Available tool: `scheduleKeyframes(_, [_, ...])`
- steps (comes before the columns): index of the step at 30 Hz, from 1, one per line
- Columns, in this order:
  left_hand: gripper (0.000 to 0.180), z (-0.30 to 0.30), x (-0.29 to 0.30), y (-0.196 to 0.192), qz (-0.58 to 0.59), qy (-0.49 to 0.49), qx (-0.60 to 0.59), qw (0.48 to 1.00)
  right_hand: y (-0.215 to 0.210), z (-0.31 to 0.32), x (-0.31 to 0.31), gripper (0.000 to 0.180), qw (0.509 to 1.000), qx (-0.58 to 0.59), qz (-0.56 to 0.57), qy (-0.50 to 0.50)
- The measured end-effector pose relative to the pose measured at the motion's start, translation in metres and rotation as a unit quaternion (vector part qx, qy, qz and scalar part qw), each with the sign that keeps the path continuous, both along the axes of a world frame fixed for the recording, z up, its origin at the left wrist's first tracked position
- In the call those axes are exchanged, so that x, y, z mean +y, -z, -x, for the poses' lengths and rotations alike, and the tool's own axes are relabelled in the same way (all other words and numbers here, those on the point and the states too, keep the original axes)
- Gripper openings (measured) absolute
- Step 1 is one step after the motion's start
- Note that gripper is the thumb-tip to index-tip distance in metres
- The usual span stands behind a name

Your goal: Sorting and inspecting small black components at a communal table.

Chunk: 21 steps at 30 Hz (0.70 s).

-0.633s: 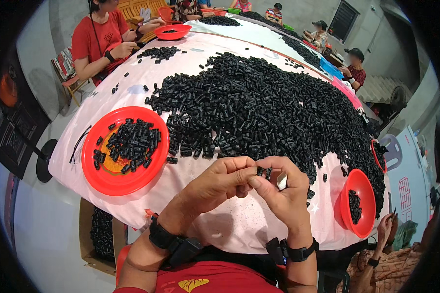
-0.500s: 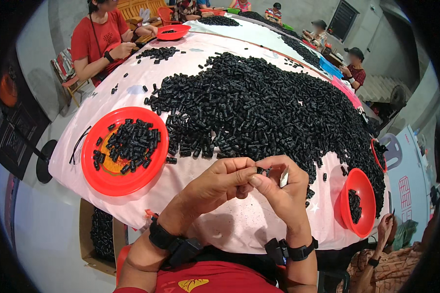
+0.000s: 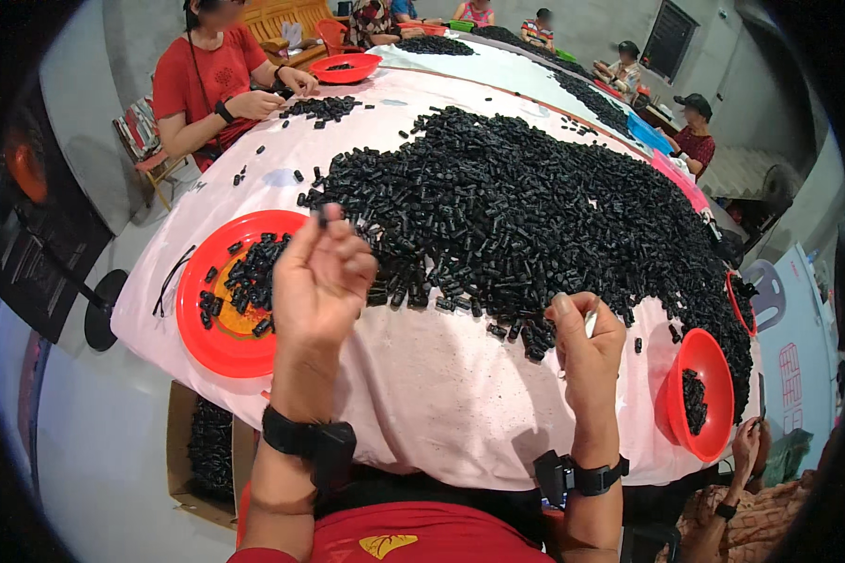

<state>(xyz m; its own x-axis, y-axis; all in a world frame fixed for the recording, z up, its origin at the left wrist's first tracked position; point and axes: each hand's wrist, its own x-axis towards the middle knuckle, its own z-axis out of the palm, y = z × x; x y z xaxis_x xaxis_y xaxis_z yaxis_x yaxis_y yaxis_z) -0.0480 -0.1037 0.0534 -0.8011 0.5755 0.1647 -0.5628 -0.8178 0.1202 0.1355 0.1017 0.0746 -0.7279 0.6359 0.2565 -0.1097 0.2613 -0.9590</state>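
Observation:
My left hand (image 3: pixel 321 280) is raised, palm turned up, between the red plate and the heap. Its thumb and fingertips pinch a small black cylindrical piece (image 3: pixel 327 215), partly blurred. My right hand (image 3: pixel 584 349) is at the near edge of the heap, its fingers closed on a thin whitish tool (image 3: pixel 590 323); most of the tool is hidden in the grip. A large heap of short black cylindrical pieces (image 3: pixel 498 206) spreads across the table in front of me. The red plate (image 3: pixel 197 324) at left holds more of these pieces and is partly covered by my left forearm.
A pink cloth (image 3: pixel 441 403) covers the table. At right stands a red bowl (image 3: pixel 674 403) with black pieces. Below the left table edge sits a cardboard box (image 3: pixel 180 460) of black pieces. A person in red (image 3: pixel 211 80) works at far left; another person's hands (image 3: pixel 746 446) show at right.
My hands were together at a black piece and have moved apart. My left hand has gone up and left with a black piece; my right has shifted slightly right, keeping the whitish tool.

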Motion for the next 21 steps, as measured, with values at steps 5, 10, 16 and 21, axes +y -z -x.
scheduleKeyframes(5, [0.033, 0.009, -0.009, 0.013, 0.078, -0.101, -0.162, 0.978, 0.017, 0.009, 0.011, 0.019, 0.995, -0.084, -0.046, -0.033])
scheduleKeyframes(10, [0.034, -0.057, 0.015, -0.024, 0.122, 0.163, 0.353, 0.913, 0.062, 0.015, 0.029, 0.027, 0.944, -0.176, -0.271, -0.072])
scheduleKeyframes(16, [0.040, -0.166, 0.023, -0.063, -0.182, 0.399, 0.419, 0.795, 0.038, 0.013, 0.004, 0.033, 0.876, -0.304, -0.372, -0.056])
scheduleKeyframes(21, [0.053, -0.166, 0.027, -0.071, -0.371, 0.365, 0.534, 0.667, 0.053, 0.011, 0.007, 0.028, 0.875, -0.285, -0.389, -0.051])
